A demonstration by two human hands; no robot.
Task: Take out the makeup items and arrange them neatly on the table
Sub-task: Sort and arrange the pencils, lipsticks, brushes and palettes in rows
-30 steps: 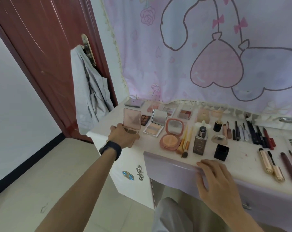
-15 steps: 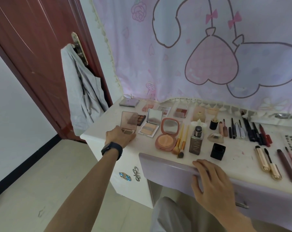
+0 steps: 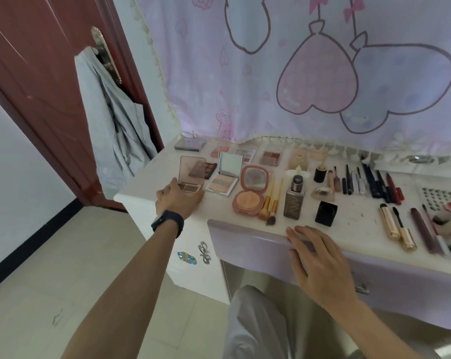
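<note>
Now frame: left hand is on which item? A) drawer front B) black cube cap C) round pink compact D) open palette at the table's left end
D: the left hand holds the base of the open palette, while the right hand rests flat on the drawer front.

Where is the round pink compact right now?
Head view, left part of the table: the round pink compact lies open between the white palette and the brushes.
</note>
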